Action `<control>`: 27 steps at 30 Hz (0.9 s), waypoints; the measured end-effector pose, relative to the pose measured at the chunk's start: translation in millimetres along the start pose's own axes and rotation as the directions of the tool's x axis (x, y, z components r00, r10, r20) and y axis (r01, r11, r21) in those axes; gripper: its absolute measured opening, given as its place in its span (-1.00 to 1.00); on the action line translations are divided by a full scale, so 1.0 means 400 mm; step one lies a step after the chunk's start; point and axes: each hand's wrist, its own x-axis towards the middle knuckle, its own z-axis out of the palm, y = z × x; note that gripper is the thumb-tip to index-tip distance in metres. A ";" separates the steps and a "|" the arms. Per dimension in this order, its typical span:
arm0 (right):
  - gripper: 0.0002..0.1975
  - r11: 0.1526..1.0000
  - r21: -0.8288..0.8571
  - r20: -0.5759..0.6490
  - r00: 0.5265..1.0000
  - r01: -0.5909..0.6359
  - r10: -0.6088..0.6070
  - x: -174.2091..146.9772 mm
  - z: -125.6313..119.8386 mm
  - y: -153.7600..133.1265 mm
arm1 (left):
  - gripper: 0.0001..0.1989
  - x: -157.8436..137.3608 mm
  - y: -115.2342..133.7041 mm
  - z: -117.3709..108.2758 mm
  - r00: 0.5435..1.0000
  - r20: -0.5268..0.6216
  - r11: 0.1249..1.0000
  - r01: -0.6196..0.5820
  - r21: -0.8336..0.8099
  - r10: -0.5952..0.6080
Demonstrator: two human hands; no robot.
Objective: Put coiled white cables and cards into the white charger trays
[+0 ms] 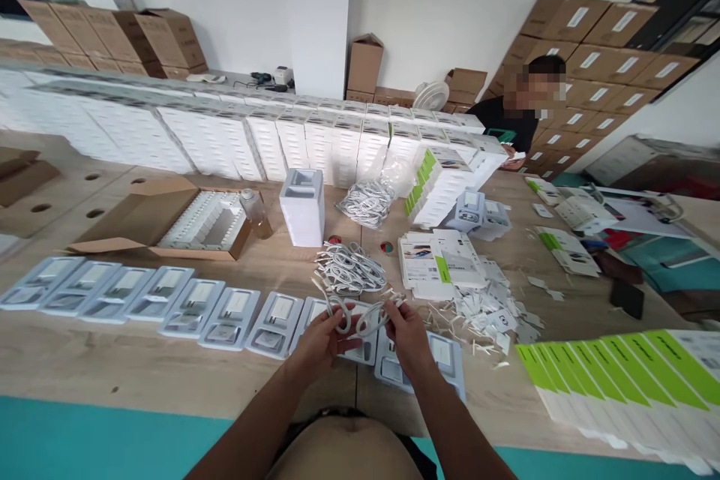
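Note:
My left hand (pixel 316 345) is closed round a coiled white cable (pixel 340 309) over the row of trays. Another looped white cable (pixel 368 321) is pinched in the fingers of my right hand (pixel 409 334), close beside the left one; whether the two loops join I cannot tell. Under my hands runs a row of pale blue plastic trays (pixel 275 324), several of them holding white blocks. A pile of white cables (pixel 349 268) lies just beyond my fingers. Right of it are loose cable ties and white paper tags (pixel 489 304).
An open carton (pixel 239 246) of white blocks stands left, beside a clear bottle (pixel 256 214). Behind are stacked trays (pixel 304 210), a bag of cables (pixel 368 202) and a wall of white boxes (pixel 225 139). Green-and-white boxes (pixel 624 375) lie right. Another person (pixel 506 116) is at the far right.

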 end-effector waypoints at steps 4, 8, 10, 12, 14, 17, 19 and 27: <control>-0.64 0.968 0.233 0.078 0.994 -0.093 0.077 -0.019 -0.015 -0.040 | -0.78 -0.014 0.029 -0.001 0.997 -0.003 0.982 0.077 -0.170 -0.079; -0.74 0.989 0.143 0.366 0.930 -0.040 -0.015 -0.054 -0.014 -0.070 | -0.73 -0.037 0.029 0.022 0.966 0.123 0.960 0.245 -0.137 -0.229; -0.74 0.995 0.039 0.448 0.889 0.089 -0.097 -0.066 -0.011 -0.085 | -0.65 -0.050 0.025 0.038 0.945 0.180 0.954 0.290 -0.078 -0.272; -0.75 0.976 -0.067 0.494 0.857 0.208 -0.148 -0.072 -0.011 -0.102 | -0.65 -0.059 0.025 0.048 0.953 0.190 0.968 0.246 -0.041 -0.235; -0.74 0.961 -0.135 0.511 0.848 0.240 -0.140 -0.074 -0.014 -0.120 | -0.64 -0.061 0.030 0.050 0.978 0.146 0.987 0.154 -0.039 -0.147; -0.56 0.963 -0.175 0.491 0.866 0.207 -0.097 -0.073 -0.021 -0.137 | -0.59 -0.056 0.040 0.045 0.999 -0.007 0.999 -0.036 0.025 0.036; -0.47 0.962 -0.213 0.454 0.889 0.173 -0.060 -0.070 -0.022 -0.136 | -0.58 -0.052 0.044 0.044 0.981 -0.104 0.981 -0.151 0.121 0.164; -0.74 0.951 -0.211 0.291 0.943 0.226 -0.160 -0.053 -0.015 -0.102 | -0.62 -0.070 0.032 0.046 1.000 -0.010 0.992 -0.007 0.124 0.009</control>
